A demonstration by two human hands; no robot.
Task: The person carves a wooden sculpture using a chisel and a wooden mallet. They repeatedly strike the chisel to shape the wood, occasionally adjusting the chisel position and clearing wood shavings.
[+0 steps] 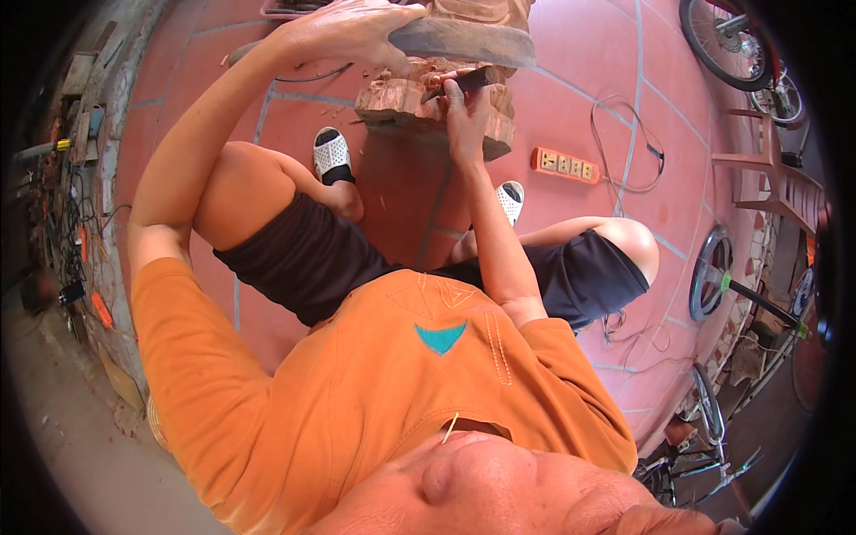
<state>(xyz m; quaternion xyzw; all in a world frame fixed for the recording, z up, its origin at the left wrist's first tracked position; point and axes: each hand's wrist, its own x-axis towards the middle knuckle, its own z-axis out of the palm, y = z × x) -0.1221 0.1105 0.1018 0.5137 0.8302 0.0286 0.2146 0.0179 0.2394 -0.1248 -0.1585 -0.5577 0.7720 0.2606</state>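
Observation:
A block of reddish carved wood (pixel 392 100) stands on the floor in front of me, its top rough and chipped. Across it lies a long, curved grey-brown piece (pixel 473 43), perhaps wooden. My left hand (pixel 361 34) grips its left part, thumb on the near side and fingers on the far side. Below that, my right hand (pixel 467 120) holds a dark, flat, chisel-like tool (pixel 473 81) against the wood, thumb laid along it. The tool's narrower end points left into the chipped area. Its exact kind is unclear.
An orange power strip (pixel 565 166) with a looped cable lies right of the block on red tiles. A red plastic chair (pixel 780 174) and bicycle wheels (pixel 731 40) line the right side. My sandalled feet are below the block. Cables and clutter run along the left wall.

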